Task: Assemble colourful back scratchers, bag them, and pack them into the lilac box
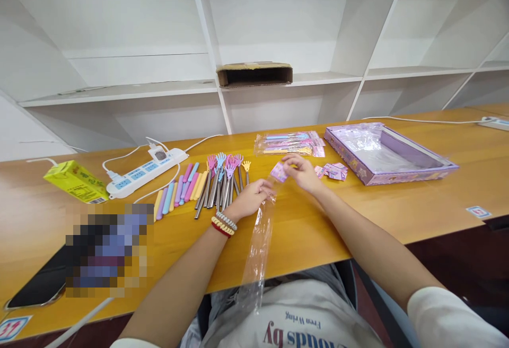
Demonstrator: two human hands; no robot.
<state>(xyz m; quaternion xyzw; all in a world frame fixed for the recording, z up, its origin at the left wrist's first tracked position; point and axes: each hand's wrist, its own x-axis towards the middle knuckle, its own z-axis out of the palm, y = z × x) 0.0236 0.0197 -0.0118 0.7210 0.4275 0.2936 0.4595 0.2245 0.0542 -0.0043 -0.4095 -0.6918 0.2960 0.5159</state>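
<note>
My left hand (252, 198) pinches the top end of a long clear plastic bag (258, 247), which hangs down over the table's front edge toward my lap. In my right hand (302, 173), a small purple printed card (279, 172) is held between the fingers at the bag's upper end. Whether the card is inside the bag's mouth I cannot tell. Left of my hands lie several metal rods with colourful hand-shaped heads, like back scratchers (229, 167). Beside them is a row of pastel handles (178, 191). More small cards (334, 171) lie just right of my right hand.
Bagged back scratchers (290, 144) lie behind my hands. At right stands an open purple box (409, 175) with clear plastic inside. On the left are a power strip (147, 174) with cables, a yellow-green drink carton (75, 181) and a phone (37, 279). White shelves hold a cardboard box (254, 67).
</note>
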